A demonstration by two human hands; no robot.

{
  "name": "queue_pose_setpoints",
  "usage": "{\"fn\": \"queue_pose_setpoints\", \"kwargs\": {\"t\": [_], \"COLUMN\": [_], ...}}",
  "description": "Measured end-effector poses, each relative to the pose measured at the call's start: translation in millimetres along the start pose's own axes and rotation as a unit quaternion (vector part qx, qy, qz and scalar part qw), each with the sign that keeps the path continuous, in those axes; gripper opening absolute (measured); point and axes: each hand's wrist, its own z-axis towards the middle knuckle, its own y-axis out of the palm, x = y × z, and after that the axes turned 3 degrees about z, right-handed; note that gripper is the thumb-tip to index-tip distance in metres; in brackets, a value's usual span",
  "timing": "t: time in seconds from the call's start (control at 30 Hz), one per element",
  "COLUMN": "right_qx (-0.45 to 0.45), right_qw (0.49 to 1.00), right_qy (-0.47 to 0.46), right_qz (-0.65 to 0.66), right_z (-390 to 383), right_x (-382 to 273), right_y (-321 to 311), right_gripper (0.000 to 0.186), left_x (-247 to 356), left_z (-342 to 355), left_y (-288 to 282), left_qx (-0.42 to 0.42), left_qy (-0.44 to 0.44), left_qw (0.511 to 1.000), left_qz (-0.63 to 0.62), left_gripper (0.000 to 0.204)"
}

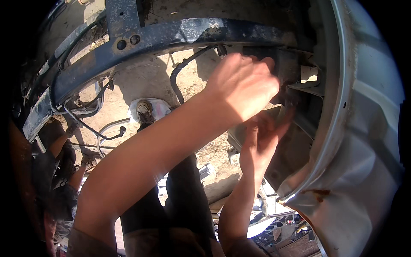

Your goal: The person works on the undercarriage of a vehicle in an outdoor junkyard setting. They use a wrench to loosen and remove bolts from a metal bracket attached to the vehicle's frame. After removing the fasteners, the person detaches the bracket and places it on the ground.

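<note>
My left hand [244,81] is closed in a fist at a dark metal bracket [289,64] under the bent frame rail, and what its fingers hold is hidden. Just below it, my right hand [263,137] reaches up with the index finger extended and other fingers curled around something I cannot make out, against the recess beside the pale dented body panel [364,141]. A dark hose [180,68] hangs left of my left hand.
The dark frame rail [180,32] crosses the top. Cables and tubes [102,132] hang at left, where another person's arms [60,141] show. My shoe [144,110] rests on a white sheet on dirt ground [209,184]. Assorted scrap [282,235] lies at lower right.
</note>
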Motion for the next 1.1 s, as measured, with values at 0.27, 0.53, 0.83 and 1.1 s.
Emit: {"fn": "queue_pose_setpoints", "kwargs": {"t": [0.27, 0.53, 0.83, 1.1], "right_qx": [0.025, 0.034, 0.013, 0.022], "right_qw": [0.993, 0.995, 0.968, 0.969], "right_qy": [-0.008, 0.068, 0.096, 0.156], "right_qz": [-0.112, -0.060, -0.231, -0.189], "right_z": [30.9, 50.9, 54.6, 53.9], "right_x": [8.5, 20.5, 10.1, -7.5], "right_y": [-17.2, -26.8, -26.9, -23.3], "right_gripper": [0.083, 0.083, 0.086, 0.079], "left_x": [-4.4, 6.2, 19.8, 16.7], "left_z": [18.9, 31.8, 29.2, 23.8], "left_y": [24.9, 24.5, 10.7, 15.7], "left_qx": [0.038, 0.009, -0.065, -0.037], "left_qy": [0.023, -0.005, -0.010, 0.000], "left_qw": [0.997, 0.999, 0.998, 0.998], "left_qz": [-0.065, -0.042, -0.010, -0.045], "left_gripper": [0.010, 0.011, 0.010, 0.010]}}
